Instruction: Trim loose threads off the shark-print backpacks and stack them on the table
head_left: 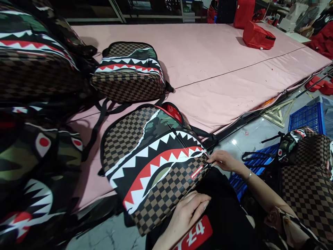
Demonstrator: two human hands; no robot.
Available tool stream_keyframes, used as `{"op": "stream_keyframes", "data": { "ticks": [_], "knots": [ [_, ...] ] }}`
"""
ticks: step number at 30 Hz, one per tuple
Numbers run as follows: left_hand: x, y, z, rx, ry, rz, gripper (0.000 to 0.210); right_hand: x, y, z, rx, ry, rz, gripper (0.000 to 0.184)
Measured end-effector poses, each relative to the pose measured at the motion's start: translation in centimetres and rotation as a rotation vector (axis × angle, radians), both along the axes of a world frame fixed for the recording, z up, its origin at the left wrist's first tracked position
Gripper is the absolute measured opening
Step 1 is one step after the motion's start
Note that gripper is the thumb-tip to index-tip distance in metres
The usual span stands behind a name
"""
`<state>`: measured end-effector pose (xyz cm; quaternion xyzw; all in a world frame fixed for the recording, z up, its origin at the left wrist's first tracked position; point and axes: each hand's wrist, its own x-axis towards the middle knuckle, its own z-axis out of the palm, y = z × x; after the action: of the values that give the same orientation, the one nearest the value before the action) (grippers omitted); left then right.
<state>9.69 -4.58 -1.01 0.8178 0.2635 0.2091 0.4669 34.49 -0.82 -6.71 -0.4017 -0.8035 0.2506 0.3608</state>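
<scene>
Pinched by right hand (221, 160) at three o'clock on backpack (153, 166); by left hand (188, 208), at five, cannot tell if gripped. Could slip toward six o'clock from overhanging table (208, 55).

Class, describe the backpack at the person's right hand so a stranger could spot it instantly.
Find the long pink table. Overhanging its near edge is a checkered backpack with a toothy shark-mouth print. Unlike the similar bag behind it, this one has the right hand at its side edge.
</scene>
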Motion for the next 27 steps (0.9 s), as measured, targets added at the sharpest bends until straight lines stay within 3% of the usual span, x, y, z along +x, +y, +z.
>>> {"op": "stream_keyframes", "data": {
  "ticks": [10, 17, 27],
  "knots": [
    [-0.1, -0.2, 0.2, 0.029, -0.010, 0.026, 0.015, 1.5, 0.6, 0.7, -0.052, -0.065, 0.018, 0.014],
    [-0.1, -0.2, 0.2, 0.034, -0.018, 0.041, 0.016, 0.3, 1.2, 1.0, 0.001, -0.060, 0.094, 0.015],
    [0.1, -0.2, 0.8, 0.058, -0.044, 0.058, 0.015, -2.0, 1.3, 3.2, 0.064, -0.255, 0.142, 0.018]
  ]
}}
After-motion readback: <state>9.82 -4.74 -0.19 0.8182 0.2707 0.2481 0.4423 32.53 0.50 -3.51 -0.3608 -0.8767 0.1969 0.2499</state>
